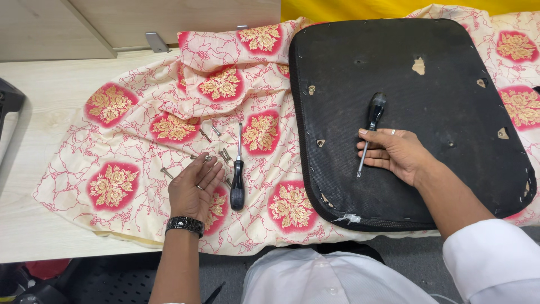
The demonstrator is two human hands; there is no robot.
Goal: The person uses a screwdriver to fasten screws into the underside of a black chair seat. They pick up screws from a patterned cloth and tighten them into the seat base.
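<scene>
While my left hand (194, 188) lies flat and open on the cloth (112, 141) at lower left of centre, its fingertips reach up into a small scatter of screws (209, 157), touching the nearest ones. A ring shows on one finger and a dark watch (184, 225) sits on the wrist. Just right of that hand a second screwdriver (238, 174) lies on the cloth, black handle toward me, shaft pointing to the top of the frame. More screws lie just above and to the left of my fingers, one well off to the left by a red flower print.

My right hand (394, 153) is right of centre, resting on the black seat pad (439, 67), which fills the upper right of the frame and lies on the cloth. Its fingers are curled loosely around the shaft of a screwdriver (372, 121); the black handle sticks out above the hand toward the top, and the tip pokes out below the fingers, down and left, close to the pad's surface. Whether the tip touches the pad I cannot tell.

The cloth covers a pale wooden table (39, 112) at left.
</scene>
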